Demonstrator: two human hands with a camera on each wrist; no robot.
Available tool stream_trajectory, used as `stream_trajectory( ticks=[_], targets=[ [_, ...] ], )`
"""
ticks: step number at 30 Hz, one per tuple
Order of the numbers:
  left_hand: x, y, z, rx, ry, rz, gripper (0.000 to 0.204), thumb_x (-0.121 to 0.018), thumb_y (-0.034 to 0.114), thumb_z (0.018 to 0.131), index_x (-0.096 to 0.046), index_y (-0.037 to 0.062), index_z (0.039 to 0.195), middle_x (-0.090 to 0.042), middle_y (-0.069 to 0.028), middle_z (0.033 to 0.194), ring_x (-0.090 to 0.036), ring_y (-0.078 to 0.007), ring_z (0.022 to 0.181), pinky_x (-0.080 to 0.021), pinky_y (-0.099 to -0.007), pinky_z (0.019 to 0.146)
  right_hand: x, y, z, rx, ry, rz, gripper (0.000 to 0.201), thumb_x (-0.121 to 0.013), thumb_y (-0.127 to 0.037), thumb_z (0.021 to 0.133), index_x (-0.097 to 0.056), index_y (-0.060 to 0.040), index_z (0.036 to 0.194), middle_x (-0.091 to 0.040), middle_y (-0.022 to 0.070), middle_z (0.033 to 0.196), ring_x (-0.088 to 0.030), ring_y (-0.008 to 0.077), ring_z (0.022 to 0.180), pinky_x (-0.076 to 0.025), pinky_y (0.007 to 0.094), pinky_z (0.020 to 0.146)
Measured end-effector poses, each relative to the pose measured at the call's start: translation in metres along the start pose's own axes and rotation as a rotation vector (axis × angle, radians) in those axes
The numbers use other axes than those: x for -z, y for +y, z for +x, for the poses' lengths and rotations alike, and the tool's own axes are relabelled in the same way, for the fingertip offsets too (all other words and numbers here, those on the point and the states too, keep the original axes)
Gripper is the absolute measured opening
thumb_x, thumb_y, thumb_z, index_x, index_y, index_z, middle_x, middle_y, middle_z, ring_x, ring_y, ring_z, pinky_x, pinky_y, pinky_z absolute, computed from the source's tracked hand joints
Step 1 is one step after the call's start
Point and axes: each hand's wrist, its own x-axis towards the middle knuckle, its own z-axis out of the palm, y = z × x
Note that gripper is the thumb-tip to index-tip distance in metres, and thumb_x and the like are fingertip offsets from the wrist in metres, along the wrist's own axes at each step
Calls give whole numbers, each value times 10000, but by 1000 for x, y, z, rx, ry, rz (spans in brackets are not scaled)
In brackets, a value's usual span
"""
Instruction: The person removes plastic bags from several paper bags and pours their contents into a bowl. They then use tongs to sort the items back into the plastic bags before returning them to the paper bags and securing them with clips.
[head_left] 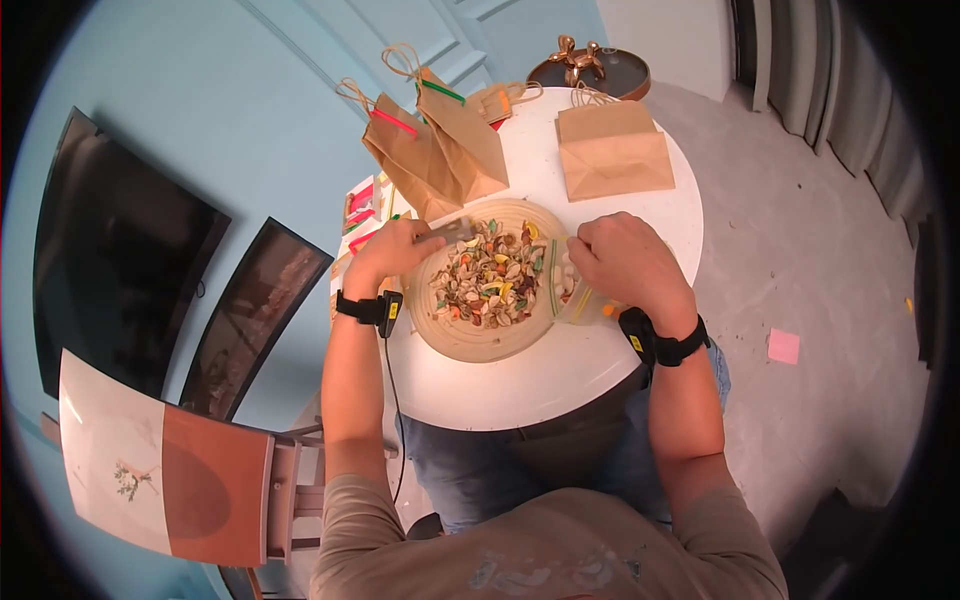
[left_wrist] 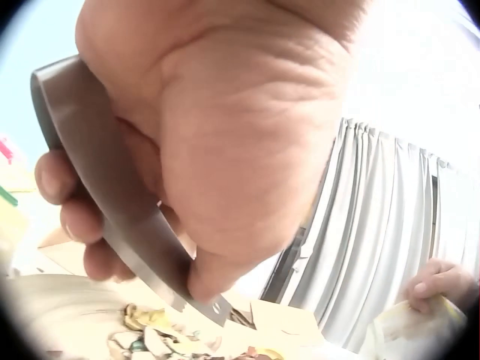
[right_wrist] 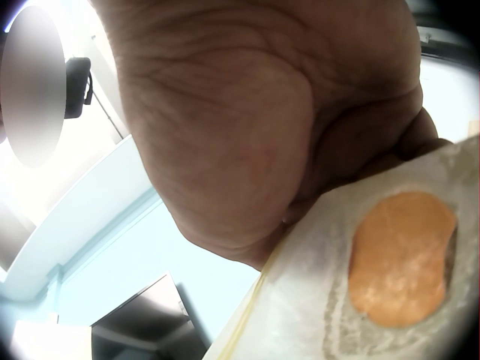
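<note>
My left hand (head_left: 398, 250) grips metal tongs (left_wrist: 90, 142), a bent strip with a rounded end, seen large in the left wrist view. Their tip reaches over the left side of a round tan tray (head_left: 440, 338). Dried potpourri (head_left: 490, 275) in brown, yellow, green and orange pieces is heaped on that tray. At the tray's right edge, my right hand (head_left: 630, 258) pinches a translucent zip bag (head_left: 573, 300) by its upper part. A green strip runs along the bag's side. In the right wrist view the bag (right_wrist: 315, 300) shows an orange oval patch (right_wrist: 405, 259).
Two brown paper bags (head_left: 435, 150) with red and green strips stand behind the tray. Another paper bag (head_left: 615, 150) lies at the back right of the white round table (head_left: 480, 400). Small colourful packets (head_left: 362, 205) lie at the left edge. A cable (head_left: 397, 440) hangs from my left wrist.
</note>
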Motion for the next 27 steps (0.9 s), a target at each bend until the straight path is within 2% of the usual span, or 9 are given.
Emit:
stream_trajectory(
  ticks=[3,6,9,12,15,18,21,24,27],
  targets=[
    [-18,-27,17,75,100,114,484,-796,461,1016,-831,-13,1106,-788,-204,878,-735,-339,799,-569,-439,774,2,-1,0,3,-10,-10,352,-612,-200,984,-761,51,786,-719,291,838,-728,485,829,-587,563,818],
    [-13,-21,12,68,-116,8,457,-741,451,1070,-803,1,1016,-696,-84,779,-642,-199,750,-517,-377,731,3,0,1,0,-14,-12,350,-613,-196,983,-762,50,784,-719,294,838,-729,486,827,-588,563,817],
    [-8,-12,0,131,-333,-155,446,-746,448,1078,-777,20,956,-672,-19,759,-608,-145,724,-479,-335,696,0,0,2,-4,-22,-7,344,-616,-190,981,-762,50,782,-719,297,837,-728,488,825,-589,564,814],
    [-14,-24,-16,35,-327,-291,425,-767,435,1072,-763,35,927,-638,32,735,-553,-109,691,-434,-315,657,-3,1,2,-4,-22,0,338,-620,-186,979,-762,51,783,-718,298,836,-728,489,823,-590,566,811],
    [-15,-25,-33,-53,-293,-285,419,-792,422,1053,-760,18,945,-620,-23,701,-549,-132,664,-440,-332,639,-3,1,2,2,-12,-8,336,-622,-186,978,-763,51,786,-718,298,836,-728,490,824,-590,566,811],
    [-10,4,-53,-49,-160,-68,419,-805,411,1036,-760,0,968,-625,-115,675,-593,-176,642,-460,-367,626,-3,-1,2,-3,-21,-8,332,-625,-187,976,-766,49,790,-720,296,838,-729,490,827,-591,564,816],
    [-20,12,-60,-73,-96,-41,432,-814,413,1021,-765,-17,1001,-641,-202,688,-641,-249,639,-482,-417,631,-5,-2,3,-13,-36,-10,332,-626,-190,976,-769,47,793,-724,293,840,-731,488,830,-592,562,820],
    [-25,24,-63,-49,-66,-48,438,-786,412,1024,-780,-26,1018,-728,-272,812,-741,-447,809,-558,-511,738,-4,-4,3,-15,-40,-10,335,-623,-192,978,-770,46,793,-725,291,838,-733,484,831,-592,561,822],
    [-32,20,-61,-42,-59,-6,433,-773,404,1038,-781,-28,1011,-730,-278,821,-740,-471,830,-565,-521,753,-3,-5,3,-13,-41,-8,338,-619,-190,979,-770,46,790,-725,291,836,-735,482,830,-593,561,822]
  ],
)
